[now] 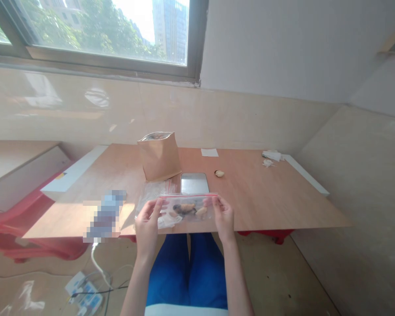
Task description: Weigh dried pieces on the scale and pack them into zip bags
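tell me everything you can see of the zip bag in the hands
The clear plastic zip bag is rectangular, with a red-lined zip seal along its top edge. Inside lie several tan and dark lumps, too blurred to identify, plus a crumpled white piece at the lower left. It is held roughly level by the left hand and right hand at its two ends, over the near edge of the table.

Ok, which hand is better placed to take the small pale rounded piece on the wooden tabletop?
Right hand, probably: it is nearly below the small pale rounded piece; the left hand is farther off. Both hold the clear zip bag.
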